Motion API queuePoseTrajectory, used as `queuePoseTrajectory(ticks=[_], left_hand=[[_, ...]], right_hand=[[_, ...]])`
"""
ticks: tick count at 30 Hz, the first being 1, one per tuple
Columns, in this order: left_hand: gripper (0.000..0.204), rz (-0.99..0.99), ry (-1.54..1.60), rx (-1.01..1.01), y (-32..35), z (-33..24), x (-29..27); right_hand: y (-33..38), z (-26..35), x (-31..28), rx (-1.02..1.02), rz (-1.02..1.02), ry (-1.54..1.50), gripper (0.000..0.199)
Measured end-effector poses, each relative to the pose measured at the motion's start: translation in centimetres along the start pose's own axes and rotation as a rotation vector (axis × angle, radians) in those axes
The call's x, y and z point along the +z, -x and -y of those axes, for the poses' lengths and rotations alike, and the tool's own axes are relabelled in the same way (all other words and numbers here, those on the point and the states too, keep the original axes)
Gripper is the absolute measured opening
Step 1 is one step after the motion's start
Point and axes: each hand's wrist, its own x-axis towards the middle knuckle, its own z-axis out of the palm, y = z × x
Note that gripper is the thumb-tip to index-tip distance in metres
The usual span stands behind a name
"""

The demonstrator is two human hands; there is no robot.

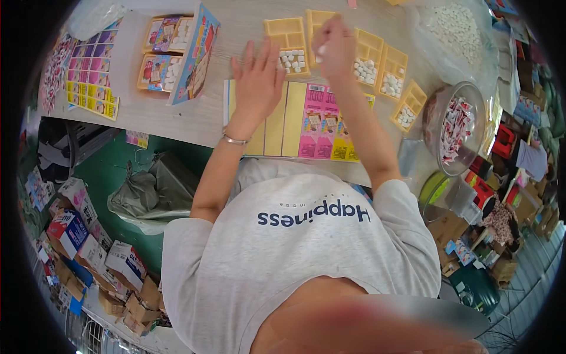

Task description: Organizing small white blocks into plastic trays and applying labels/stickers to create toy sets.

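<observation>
View: head cam, fisheye, looking down over a person in a grey top seated at a pale wood tabletop (200, 118).
Left hand: left hand (257, 79) is released, fingers spread flat, hovering over or resting just beside a yellow tray (287, 44); can't tell if it touches. Bracelet at wrist.
Right hand: right hand (335, 48) is clenched loosely, pinching what looks like small white pieces at the fingertips; the grip itself is blurred.
Trays: yellow tray has compartments, w/ white candies (293, 61) in its lower one. More yellow trays (392, 71) fan off to the right, each w/ white pieces in one compartment.
Step, judged: seems to be portioning white pieces into tray compartments, approx. mid-row. Next move would call for a steady drop into one compartment w/o spilling into its neighbour.
Nearby: pink and yellow card sheets (321, 121) lie under the forearms; finished packs (168, 50) at upper left; clear bowl of red-white wrapped sweets (457, 127) at right; bag of white pieces (454, 26) top right.
Hidden: tray under right hand mostly covered. Lower frame blurred. Boxes (76, 230) on floor at left, contents unclear. Rim detail bent and small.
</observation>
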Motion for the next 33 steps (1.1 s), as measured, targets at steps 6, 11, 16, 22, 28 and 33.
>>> queuePoseTrajectory(ticks=[6,11,16,22,28,33], left_hand=[[0.054,0.09,-0.019,0.036,0.4,0.3,0.6],[0.055,0.019,0.135,0.019,0.5,-0.1,0.5],[0.057,0.088,0.052,0.075,0.6,-0.9,0.4],[0.062,0.112,0.102,0.148,0.9,-1.1,-0.6],[0.065,0.23,0.057,0.212,0.9,-0.6,-0.2],[0.068,0.097,0.492,0.123,0.1,-0.5,-1.0]], right_hand=[[1.2,-4.8,1.7,-0.31,0.08,0.1,0.041],[1.7,-4.0,2.5,-0.174,-0.03,-0.01,0.039],[0.7,-1.8,1.6,-0.042,-0.162,-0.362,0.032],[3.8,0.7,-2.4,-0.217,0.256,0.915,0.02],[4.8,-0.9,-2.9,-0.447,0.351,1.33,0.018],[4.7,0.3,-4.6,-0.451,0.242,1.229,0.019]])
